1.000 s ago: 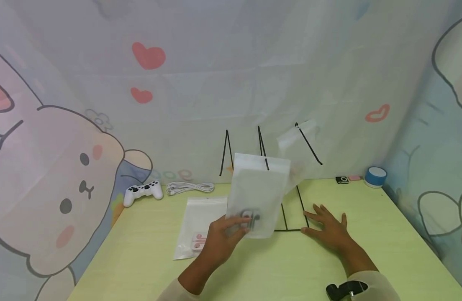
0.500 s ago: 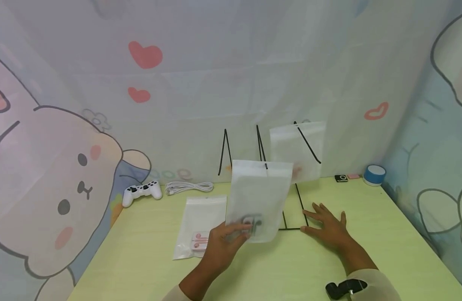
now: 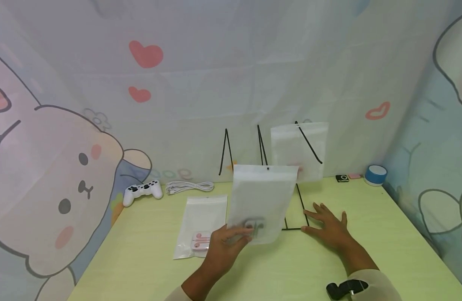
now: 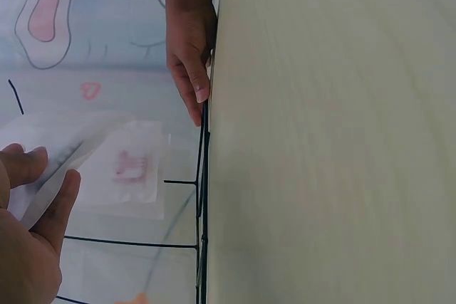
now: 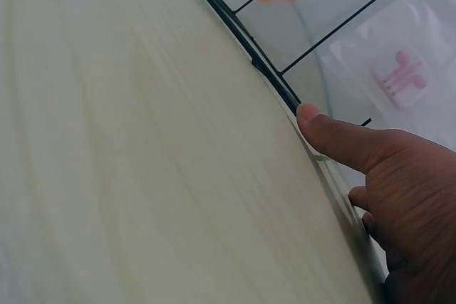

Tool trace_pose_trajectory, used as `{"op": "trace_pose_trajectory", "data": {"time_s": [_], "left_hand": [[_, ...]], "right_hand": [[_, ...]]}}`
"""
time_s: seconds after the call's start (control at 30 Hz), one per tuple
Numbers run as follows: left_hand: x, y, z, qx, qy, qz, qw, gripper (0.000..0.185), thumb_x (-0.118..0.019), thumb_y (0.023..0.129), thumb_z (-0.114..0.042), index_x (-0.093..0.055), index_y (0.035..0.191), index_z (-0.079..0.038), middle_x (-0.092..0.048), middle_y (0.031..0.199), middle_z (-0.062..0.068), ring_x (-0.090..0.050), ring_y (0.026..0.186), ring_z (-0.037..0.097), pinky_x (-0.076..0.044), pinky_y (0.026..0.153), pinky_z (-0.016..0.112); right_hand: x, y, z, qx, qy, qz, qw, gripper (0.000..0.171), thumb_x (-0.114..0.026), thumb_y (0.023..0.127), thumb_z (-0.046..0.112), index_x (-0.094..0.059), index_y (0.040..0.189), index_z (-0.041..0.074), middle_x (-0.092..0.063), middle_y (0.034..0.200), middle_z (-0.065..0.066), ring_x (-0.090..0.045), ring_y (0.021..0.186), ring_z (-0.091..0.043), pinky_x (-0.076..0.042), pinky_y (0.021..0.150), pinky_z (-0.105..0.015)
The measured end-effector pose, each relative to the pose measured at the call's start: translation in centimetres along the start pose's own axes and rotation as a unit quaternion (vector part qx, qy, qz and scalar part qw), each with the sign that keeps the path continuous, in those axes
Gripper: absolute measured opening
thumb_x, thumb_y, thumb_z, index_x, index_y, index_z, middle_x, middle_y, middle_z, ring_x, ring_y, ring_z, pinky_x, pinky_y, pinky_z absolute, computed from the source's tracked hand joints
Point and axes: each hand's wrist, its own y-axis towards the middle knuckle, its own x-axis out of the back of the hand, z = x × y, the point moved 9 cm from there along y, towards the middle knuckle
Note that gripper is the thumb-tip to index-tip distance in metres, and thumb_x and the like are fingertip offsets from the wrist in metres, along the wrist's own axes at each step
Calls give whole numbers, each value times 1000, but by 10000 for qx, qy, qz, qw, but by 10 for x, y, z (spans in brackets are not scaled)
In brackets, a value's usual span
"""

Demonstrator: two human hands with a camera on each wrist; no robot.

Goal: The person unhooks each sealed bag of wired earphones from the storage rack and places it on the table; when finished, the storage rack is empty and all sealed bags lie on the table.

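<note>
My left hand [image 3: 225,248] pinches the lower left edge of a frosted zip bag [image 3: 266,192] with dark earphones [image 3: 255,225] showing dimly inside. The bag's top hole is at the tip of the middle hook [image 3: 260,144] of a black wire rack [image 3: 302,205]. On the right hook hangs another frosted bag [image 3: 287,146], a pink item in it. My right hand [image 3: 329,225] rests at the rack's right base corner, fingers spread; in the right wrist view its thumb [image 5: 335,133] touches the base wire. Left of the held bag, a third zip bag [image 3: 206,213] with pink earphones [image 3: 201,241] lies flat.
The left hook [image 3: 225,150] carries nothing. Along the table's back edge lie a white game controller [image 3: 142,191], a coiled white cable [image 3: 189,187], a small black player [image 3: 342,178], a pink piece [image 3: 354,176] and a blue-and-white round object [image 3: 376,175].
The held bag's top has come down and forward along the middle hook to its tip. Behind it, the bag on the right hook has swung from tilted to nearly straight. My right hand stays put.
</note>
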Motion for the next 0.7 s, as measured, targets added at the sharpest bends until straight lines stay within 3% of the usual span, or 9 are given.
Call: {"op": "trace_pose_trajectory", "data": {"time_s": [0.33,0.57,0.7], "left_hand": [[-1,-2,5,-444,-198,67,9988,18,-83,94,-6,-85,112,-5,-83,119,12,-75,121,13,-58,107,29],[-1,-1,21,-48,-267,259,9993,18,-82,95,-8,-85,113,-7,-83,121,10,-73,119,9,-56,107,28],[2,1,36,524,-56,248,9983,20,-85,93,-12,-86,114,-13,-84,121,2,-72,125,16,-49,117,38]], "right_hand": [[-1,0,0,12,26,-3,10000,73,-77,95,60,-63,155,21,-35,176,-24,-21,166,-53,14,120,-88],[-1,0,0,63,-35,-36,10000,72,-79,94,57,-65,153,18,-38,174,-26,-24,164,-55,10,118,-90],[0,-1,3,75,-37,-37,10000,71,-80,94,56,-65,153,19,-38,174,-25,-25,164,-54,10,118,-90]]}}
